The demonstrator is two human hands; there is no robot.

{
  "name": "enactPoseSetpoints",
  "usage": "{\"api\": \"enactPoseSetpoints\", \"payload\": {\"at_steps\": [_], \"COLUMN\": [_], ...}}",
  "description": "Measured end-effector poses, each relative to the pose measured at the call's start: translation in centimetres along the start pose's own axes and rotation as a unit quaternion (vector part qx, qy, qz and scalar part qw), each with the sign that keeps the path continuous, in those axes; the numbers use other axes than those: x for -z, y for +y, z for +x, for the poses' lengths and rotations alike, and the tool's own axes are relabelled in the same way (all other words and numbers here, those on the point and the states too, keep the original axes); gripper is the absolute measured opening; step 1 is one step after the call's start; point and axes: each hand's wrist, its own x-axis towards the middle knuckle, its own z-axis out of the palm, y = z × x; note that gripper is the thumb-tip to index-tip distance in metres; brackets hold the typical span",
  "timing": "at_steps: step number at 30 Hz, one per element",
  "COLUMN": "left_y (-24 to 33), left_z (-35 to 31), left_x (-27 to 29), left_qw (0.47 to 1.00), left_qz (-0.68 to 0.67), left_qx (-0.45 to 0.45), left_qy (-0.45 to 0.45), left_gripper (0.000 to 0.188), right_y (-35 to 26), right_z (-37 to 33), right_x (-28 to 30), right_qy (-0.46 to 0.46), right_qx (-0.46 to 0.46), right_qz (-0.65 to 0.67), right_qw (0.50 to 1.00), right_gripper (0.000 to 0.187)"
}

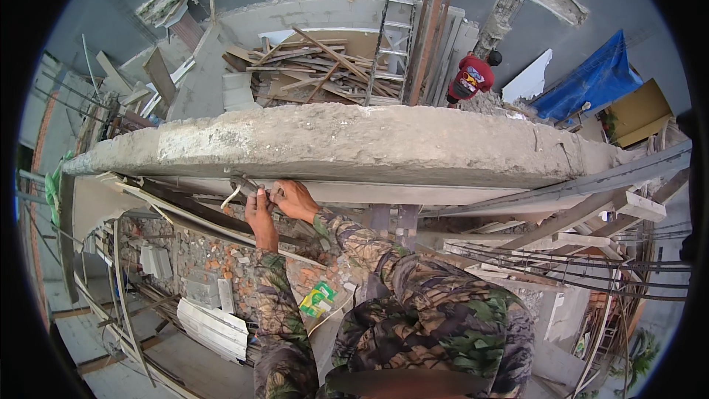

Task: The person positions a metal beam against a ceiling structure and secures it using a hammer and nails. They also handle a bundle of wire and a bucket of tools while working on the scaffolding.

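Just left of the frame's centre, both hands meet under the long concrete beam (347, 140), pressed close so the work stays braced against its lower edge. The left hand (258, 211) is closed around a dark metal tool (244, 183), apparently pincers, angled up at a pale wire tie (232, 196). The right hand (293, 200) pinches narrowly beside it, seemingly steadying the tie. At upper right a person in red (471, 78) crouches near timber offcuts (317, 67)
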Motion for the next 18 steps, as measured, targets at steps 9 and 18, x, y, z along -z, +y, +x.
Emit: {"api": "enactPoseSetpoints", "payload": {"at_steps": [9, 18], "left_y": [1.6, 3.4], "left_z": [-0.3, -1.0], "left_x": [-0.1, -0.6], "left_qw": [0.999, 0.999], "left_qz": [0.023, 0.035], "left_qx": [0.029, 0.032], "left_qy": [0.002, -0.014], "left_gripper": [0.031, 0.027], "right_y": [-0.8, -0.9], "right_z": [-0.9, -1.3], "right_x": [0.4, 0.6], "right_qy": [0.017, 0.060], "right_qx": [-0.010, 0.079], "right_qz": [-0.101, -0.203], "right_qw": [0.995, 0.974], "right_gripper": [0.021, 0.030]}}
